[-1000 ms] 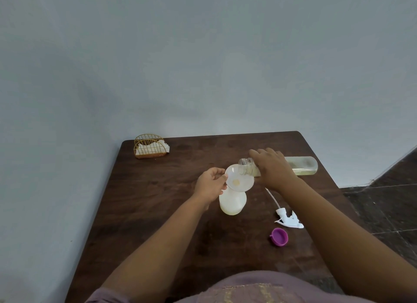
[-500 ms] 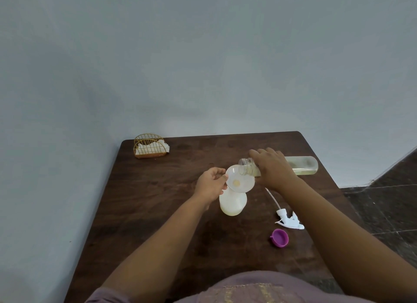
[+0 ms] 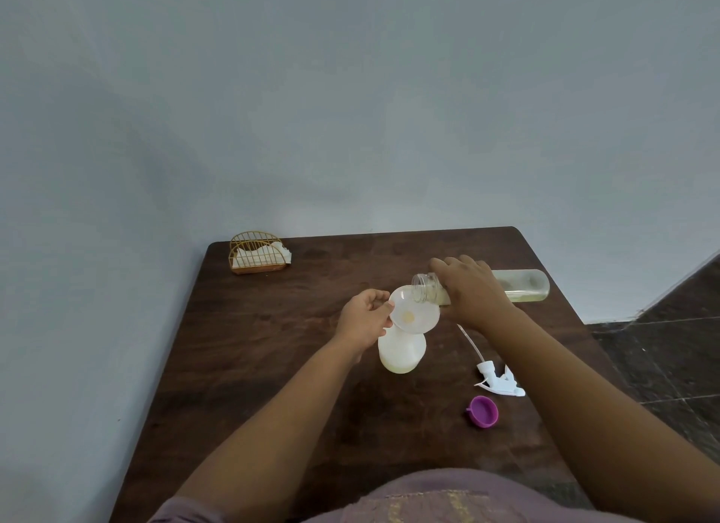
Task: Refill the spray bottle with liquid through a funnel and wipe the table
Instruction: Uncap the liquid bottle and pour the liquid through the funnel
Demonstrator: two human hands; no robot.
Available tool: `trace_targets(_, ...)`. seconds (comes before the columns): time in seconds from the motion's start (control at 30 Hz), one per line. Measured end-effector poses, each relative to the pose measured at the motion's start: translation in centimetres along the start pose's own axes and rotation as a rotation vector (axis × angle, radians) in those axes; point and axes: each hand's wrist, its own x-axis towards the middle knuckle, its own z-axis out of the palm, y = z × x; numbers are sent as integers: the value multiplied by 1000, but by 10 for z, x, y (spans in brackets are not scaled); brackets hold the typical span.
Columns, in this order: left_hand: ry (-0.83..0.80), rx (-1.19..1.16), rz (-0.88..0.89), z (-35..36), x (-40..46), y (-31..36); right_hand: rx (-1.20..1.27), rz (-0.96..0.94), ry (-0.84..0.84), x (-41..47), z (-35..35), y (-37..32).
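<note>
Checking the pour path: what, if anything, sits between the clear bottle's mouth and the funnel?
Nothing visible. The right hand tips the clear refill bottle, its mouth over the rim of the funnel. The left hand pinches the funnel's left rim, clear of the mouth. The funnel sits in the spray bottle.

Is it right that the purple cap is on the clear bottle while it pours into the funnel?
Not quite. The head view shows the purple cap lying off on the table. The right hand tips the open clear bottle into the funnel, which the left hand steadies.

Two bottles [image 3: 401, 351], one funnel [image 3: 413, 312], one purple cap [image 3: 483, 411], one spray head [image 3: 498, 380], one napkin holder [image 3: 258, 252].
</note>
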Motion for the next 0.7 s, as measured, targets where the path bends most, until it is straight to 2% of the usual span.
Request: trace_targets(0.7, -1, 6, 21, -2, -2, 2, 8, 11, -16, -1, -1, -1)
